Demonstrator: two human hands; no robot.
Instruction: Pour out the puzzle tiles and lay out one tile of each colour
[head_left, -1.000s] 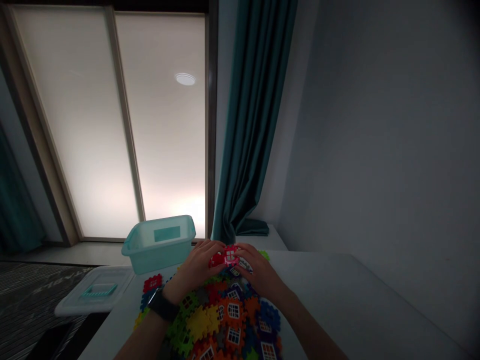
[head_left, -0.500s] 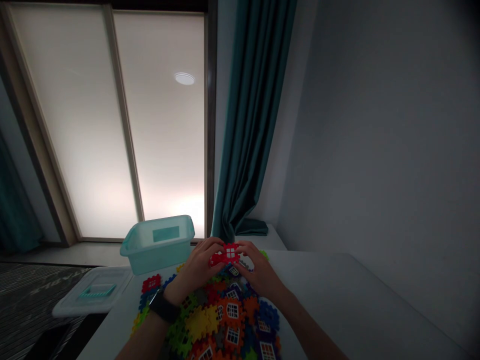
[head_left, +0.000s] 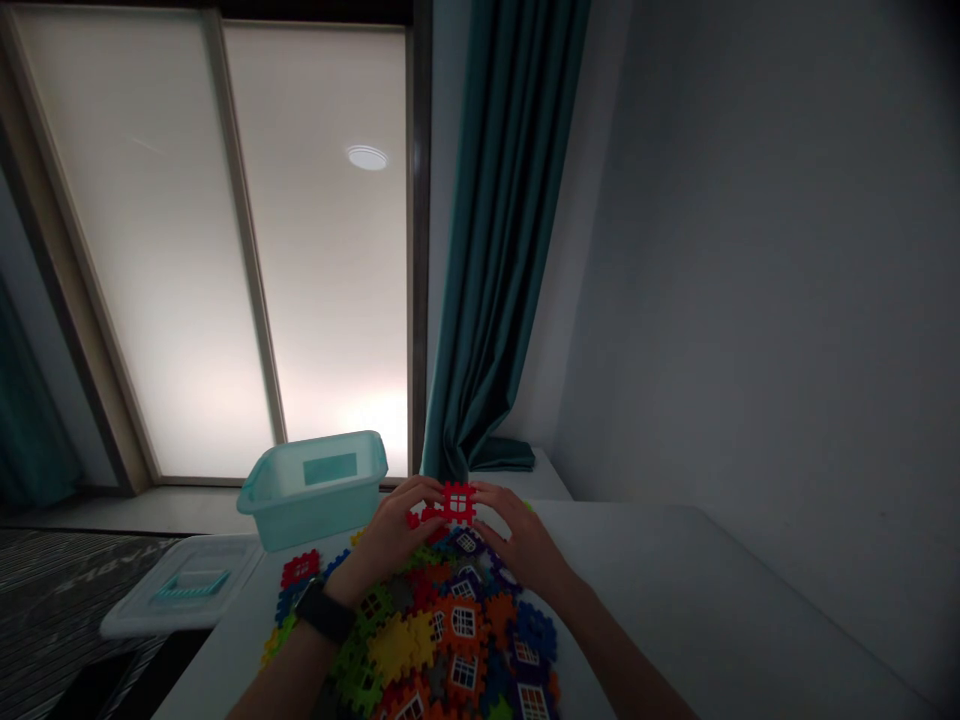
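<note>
Between my two hands, above the far part of a colourful pile, is a red window building block [head_left: 459,503] with a white-looking window grid. My left hand [head_left: 396,528] grips its left side, where more red block shows, partly hidden by the fingers. On the right, the fingers and thumb of my right hand [head_left: 521,540] close on its other edge. Below both hands lie several interlocking toothed blocks, among them an orange window block [head_left: 463,622], a yellow block [head_left: 394,648] and a purple window block [head_left: 526,652].
A teal plastic bin [head_left: 319,510] stands at the table's far left, with its clear lid [head_left: 184,590] beside it. Another red block [head_left: 300,568] lies left of my left wrist. A teal curtain [head_left: 502,250] hangs behind the white table [head_left: 660,600].
The red window block has turned to face me more squarely, its grid showing more fully. Both hands have kept hold of it with small finger shifts.
</note>
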